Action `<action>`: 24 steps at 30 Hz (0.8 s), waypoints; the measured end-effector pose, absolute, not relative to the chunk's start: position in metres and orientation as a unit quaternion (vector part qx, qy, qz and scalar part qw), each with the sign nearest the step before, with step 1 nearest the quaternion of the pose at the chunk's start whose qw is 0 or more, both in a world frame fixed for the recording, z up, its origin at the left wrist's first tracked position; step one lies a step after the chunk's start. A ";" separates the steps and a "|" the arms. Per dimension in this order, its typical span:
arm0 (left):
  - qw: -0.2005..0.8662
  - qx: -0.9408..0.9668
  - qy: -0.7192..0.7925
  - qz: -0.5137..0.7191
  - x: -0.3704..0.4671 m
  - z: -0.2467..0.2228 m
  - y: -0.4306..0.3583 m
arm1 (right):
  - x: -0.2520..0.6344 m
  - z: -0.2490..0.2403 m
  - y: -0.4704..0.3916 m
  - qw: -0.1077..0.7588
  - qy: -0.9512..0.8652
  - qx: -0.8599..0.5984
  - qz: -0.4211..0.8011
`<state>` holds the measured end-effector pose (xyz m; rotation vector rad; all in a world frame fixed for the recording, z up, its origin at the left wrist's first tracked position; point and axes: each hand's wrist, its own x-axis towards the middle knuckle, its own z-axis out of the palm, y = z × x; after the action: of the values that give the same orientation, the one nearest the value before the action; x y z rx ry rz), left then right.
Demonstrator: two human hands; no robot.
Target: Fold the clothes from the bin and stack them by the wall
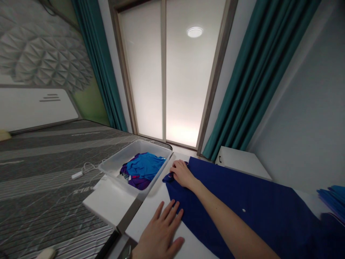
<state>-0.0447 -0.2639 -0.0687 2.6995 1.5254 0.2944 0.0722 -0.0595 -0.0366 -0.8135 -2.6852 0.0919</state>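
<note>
A dark blue garment (229, 194) with a small white mark lies spread over the white table. At its far left corner, my right hand (183, 173) has its fingers curled on the bunched edge of the cloth. My left hand (165, 227) rests flat with fingers spread, mostly on the white tabletop, its fingertips beside the garment's left edge. The right forearm crosses over the cloth and covers part of it.
Left of the table, a translucent plastic bin (113, 166) holds crumpled blue and purple clothes (145, 165). A white power strip (77, 175) lies on the grey patterned bed (48, 154). Folded blue cloths (334, 199) sit at far right; a white cabinet (242, 162) stands behind.
</note>
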 end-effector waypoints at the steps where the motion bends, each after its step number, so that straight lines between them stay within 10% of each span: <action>1: 0.010 0.866 0.490 0.100 -0.044 -0.069 -0.264 | 0.077 -0.033 -0.060 0.178 -0.938 -0.296 0.038; 11: -0.009 0.862 0.492 0.122 -0.045 -0.079 -0.269 | 0.184 -0.020 -0.065 0.337 -0.774 -0.437 0.310; 24: -0.037 0.857 0.500 0.121 -0.041 -0.076 -0.271 | 0.241 -0.053 -0.101 0.331 -0.737 -0.488 0.329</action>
<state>-0.0407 -0.2706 -0.0763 2.7575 1.6089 0.3896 0.2407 -0.1007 -0.0529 -1.2762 -1.9270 0.8606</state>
